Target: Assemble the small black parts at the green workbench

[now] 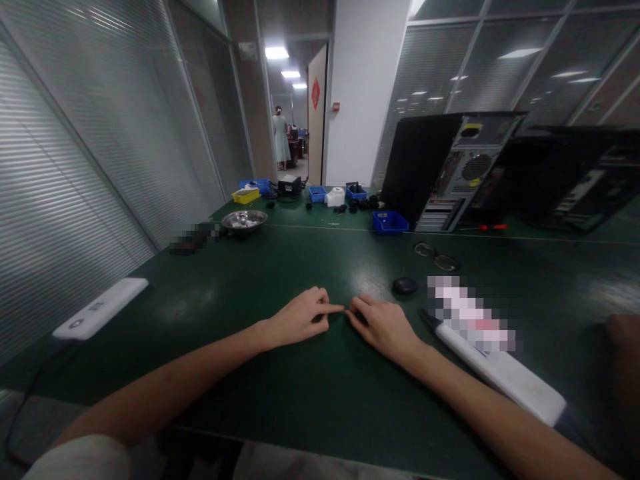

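Both of my hands rest near the middle of the dark green tabletop point(280, 393), with nothing visible in either. On my left hand point(303, 315) the index finger is stretched to the right, the thumb is apart from it, and the other fingers curl under. My right hand point(384, 325) lies palm down, fingers loosely bent and apart, thumb side toward the left hand. The fingertips of the two hands nearly meet; whether they touch I cannot tell. Just beyond my right hand sits a black computer mouse point(405, 286). A long white device point(520, 380) lies beside my right forearm.
Glasses point(436, 256) lie behind the mouse. A blurred pinkish package point(473, 310) is at right. Computer towers point(470, 173) stand back right, near a blue bin point(391, 223). At left are a metal bowl point(244, 221) and a white device point(103, 308). A person point(281, 137) stands beyond the doorway.
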A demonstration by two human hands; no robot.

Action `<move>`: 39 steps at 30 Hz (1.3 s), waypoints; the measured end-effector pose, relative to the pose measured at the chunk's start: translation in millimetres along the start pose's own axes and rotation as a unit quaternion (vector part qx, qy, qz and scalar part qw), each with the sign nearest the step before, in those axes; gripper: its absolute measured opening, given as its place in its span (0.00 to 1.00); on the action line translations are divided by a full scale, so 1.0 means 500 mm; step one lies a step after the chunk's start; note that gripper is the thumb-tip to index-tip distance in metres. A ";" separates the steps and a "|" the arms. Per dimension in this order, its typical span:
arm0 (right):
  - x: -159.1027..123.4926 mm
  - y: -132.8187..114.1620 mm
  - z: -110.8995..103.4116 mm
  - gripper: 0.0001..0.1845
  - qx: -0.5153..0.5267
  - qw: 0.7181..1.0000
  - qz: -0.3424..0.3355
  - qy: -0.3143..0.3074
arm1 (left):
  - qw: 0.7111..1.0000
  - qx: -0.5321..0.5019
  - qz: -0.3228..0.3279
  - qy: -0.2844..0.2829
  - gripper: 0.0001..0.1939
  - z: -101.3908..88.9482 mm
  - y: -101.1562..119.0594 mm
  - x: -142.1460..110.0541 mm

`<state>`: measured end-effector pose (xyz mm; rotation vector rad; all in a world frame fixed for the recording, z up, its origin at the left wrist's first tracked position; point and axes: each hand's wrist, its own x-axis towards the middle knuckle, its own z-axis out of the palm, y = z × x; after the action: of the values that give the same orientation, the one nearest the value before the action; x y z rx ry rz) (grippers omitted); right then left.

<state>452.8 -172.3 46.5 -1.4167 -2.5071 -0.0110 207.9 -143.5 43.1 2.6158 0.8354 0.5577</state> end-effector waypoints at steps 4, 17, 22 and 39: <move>0.000 -0.002 -0.009 0.12 -0.019 1.000 0.014 -0.004 | 1.000 0.014 0.001 -0.008 0.24 0.001 0.003 0.002; 0.001 0.010 -0.006 0.12 0.009 0.997 0.080 0.004 | 0.998 -0.058 0.018 0.004 0.15 -0.005 0.025 0.010; 0.001 0.007 -0.006 0.12 0.018 0.997 0.080 0.005 | 0.999 -0.049 -0.006 0.002 0.16 -0.016 -0.020 0.009; -0.004 0.016 -0.003 0.12 0.036 0.997 0.074 0.011 | 0.793 0.132 -0.494 0.332 0.14 -0.223 -0.488 -0.230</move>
<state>460.7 -169.8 46.3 -1.5591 -2.3531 0.0909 -45.7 -3.7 5.7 1.6888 2.3983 1.0574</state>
